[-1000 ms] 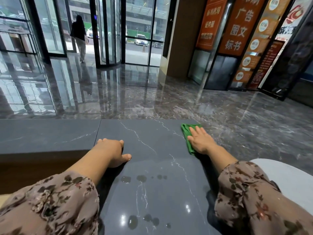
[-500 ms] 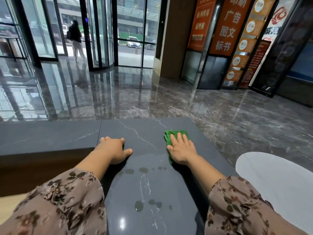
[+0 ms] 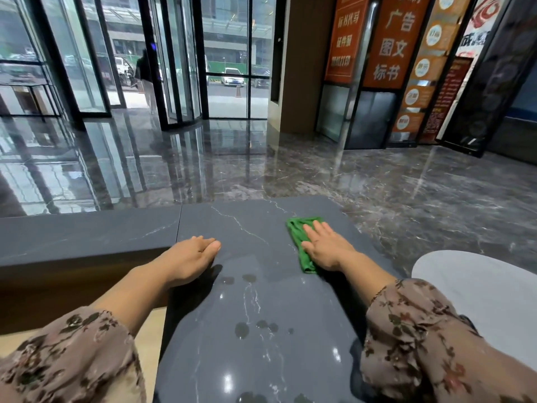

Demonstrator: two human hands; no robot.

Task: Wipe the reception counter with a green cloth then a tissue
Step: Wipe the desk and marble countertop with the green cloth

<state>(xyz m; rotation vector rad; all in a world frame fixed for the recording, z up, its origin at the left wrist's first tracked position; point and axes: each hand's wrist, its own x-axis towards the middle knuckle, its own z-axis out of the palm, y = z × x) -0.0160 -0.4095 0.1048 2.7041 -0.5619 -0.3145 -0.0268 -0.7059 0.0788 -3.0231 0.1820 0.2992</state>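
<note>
The right hand (image 3: pixel 327 248), right of centre in the frame, lies flat with straight fingers pressing the green cloth (image 3: pixel 297 229) onto the dark tabletop (image 3: pixel 203 344); the cloth shows at its fingertips and along its left side. The left hand (image 3: pixel 189 257), centre left, rests relaxed on the tabletop and holds nothing. Water drops (image 3: pixel 241 330) sit unwiped in the lower centre, nearer the person, with a few more between the hands. The cloth stage looks only partly done: the near stretch is left. No tissue is in view, so that pass seems unstarted.
</note>
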